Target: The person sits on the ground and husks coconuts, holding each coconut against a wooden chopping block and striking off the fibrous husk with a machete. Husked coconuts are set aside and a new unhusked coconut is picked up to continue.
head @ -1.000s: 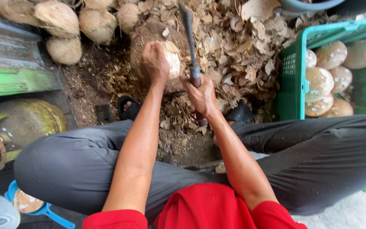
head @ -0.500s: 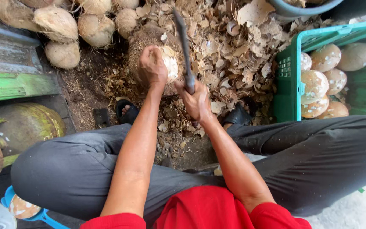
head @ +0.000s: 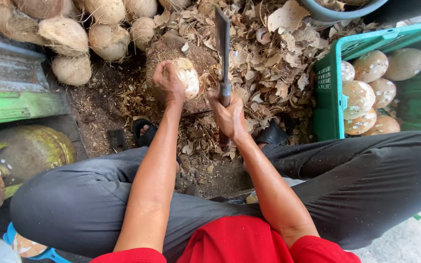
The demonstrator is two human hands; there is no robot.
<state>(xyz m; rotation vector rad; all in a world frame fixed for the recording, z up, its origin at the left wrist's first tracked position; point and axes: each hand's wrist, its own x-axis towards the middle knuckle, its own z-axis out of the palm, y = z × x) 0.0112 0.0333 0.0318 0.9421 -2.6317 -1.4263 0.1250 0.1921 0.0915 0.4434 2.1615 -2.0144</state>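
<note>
My left hand (head: 167,84) presses a partly peeled coconut (head: 188,77) down on a round wooden chopping block (head: 171,51). My right hand (head: 228,113) grips the handle of a cleaver (head: 222,39). Its blade stands upright, just right of the coconut and a little apart from it. I sit with knees spread, in dark grey trousers and a red shirt. My feet, in black sandals, rest on either side of the block.
Brown husked coconuts (head: 69,36) are piled at the top left. A green crate (head: 327,102) at the right holds several peeled coconuts (head: 359,97). Shell chips (head: 278,58) cover the ground. A dented green metal cylinder (head: 30,151) lies at the left.
The cleaver swung from tilted over the coconut to upright, blade raised. My left hand kept holding the coconut on the block and turned it slightly.
</note>
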